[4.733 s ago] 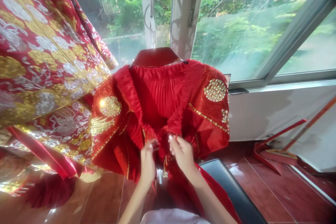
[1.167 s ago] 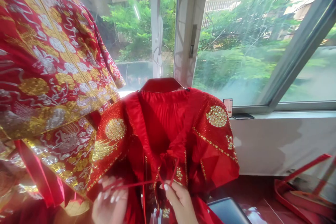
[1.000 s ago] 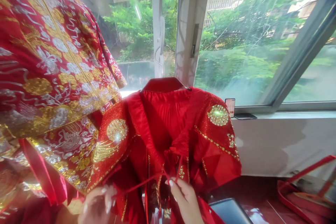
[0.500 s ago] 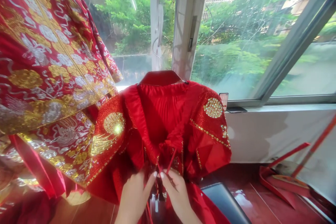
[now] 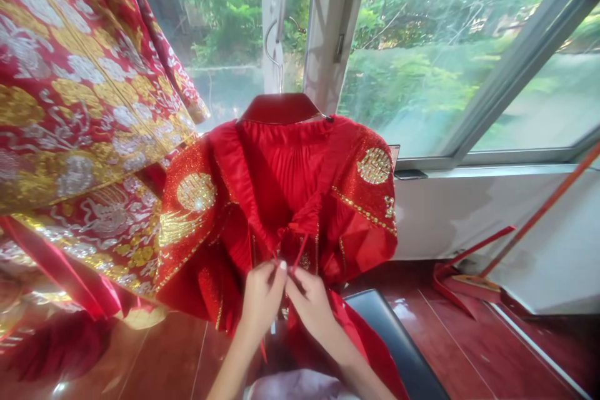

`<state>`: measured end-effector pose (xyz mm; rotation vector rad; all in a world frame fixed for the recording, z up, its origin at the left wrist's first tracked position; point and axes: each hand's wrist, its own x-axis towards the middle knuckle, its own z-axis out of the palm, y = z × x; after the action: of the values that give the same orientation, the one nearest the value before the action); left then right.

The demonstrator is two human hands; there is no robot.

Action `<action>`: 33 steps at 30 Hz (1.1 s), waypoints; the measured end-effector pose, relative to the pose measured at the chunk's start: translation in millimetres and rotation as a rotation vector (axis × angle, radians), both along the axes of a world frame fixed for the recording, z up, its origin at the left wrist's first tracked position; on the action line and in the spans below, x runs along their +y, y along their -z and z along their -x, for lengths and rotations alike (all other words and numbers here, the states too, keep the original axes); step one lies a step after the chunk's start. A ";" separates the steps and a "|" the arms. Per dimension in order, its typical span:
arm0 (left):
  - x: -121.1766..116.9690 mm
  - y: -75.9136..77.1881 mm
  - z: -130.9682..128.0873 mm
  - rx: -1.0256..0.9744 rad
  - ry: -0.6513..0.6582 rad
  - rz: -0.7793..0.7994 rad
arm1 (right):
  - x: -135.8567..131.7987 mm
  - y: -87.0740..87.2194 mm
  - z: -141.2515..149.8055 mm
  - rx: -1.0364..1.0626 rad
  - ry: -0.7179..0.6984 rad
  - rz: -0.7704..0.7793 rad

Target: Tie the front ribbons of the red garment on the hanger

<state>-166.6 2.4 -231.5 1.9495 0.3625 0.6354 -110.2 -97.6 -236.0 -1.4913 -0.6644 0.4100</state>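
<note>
Head view. Partly hidden: the lower front of the short-sleeved red garment with gold-beaded trim (image 5: pixel 281 200) lies behind the wrists and forearms, and the knot region between the thumbs cannot be made out. The red, gold and silver embroidered jacket (image 5: pixel 89 75) is cut off at the left and top edges; an upright phone (image 5: pixel 395 152) (only a sliver shows) stands behind the garment's shoulder; the black padded bench (image 5: pixel 389 325) leaves the lower edge. The garment hangs just beyond the fingertips, its thin red cords (image 5: pixel 300 253) running down from the neckline into them. Left hand (image 5: pixel 262 294) and right hand (image 5: pixel 309 300) nearly touch, thumbs and fingers pinched closed upon the cords.
</note>
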 end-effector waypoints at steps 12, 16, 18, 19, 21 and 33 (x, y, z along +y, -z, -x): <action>52.7 -31.3 24.7 -0.299 -0.301 -0.190 | -50.2 -49.5 -67.5 -0.435 0.248 0.044; 63.9 -34.1 26.9 -0.269 -0.386 -0.189 | -45.9 -47.0 -78.2 -0.398 0.302 0.010; 64.0 -34.1 22.8 -0.189 -0.342 -0.200 | -38.9 -43.2 -76.4 -0.400 0.314 0.019; 62.6 -33.6 19.4 -0.151 -0.297 -0.195 | -35.0 -41.9 -74.6 -0.402 0.311 0.029; 57.1 -31.5 10.6 -0.084 -0.158 -0.103 | -27.5 -41.0 -71.1 -0.394 0.287 0.036; 20.7 -43.7 -37.2 -0.116 0.229 0.162 | 11.9 -54.1 -69.3 -0.059 0.210 -0.194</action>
<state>-129.3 23.1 -187.9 1.7584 0.1122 0.5497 -41.0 -85.8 -181.9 -1.3752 -0.5708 0.1365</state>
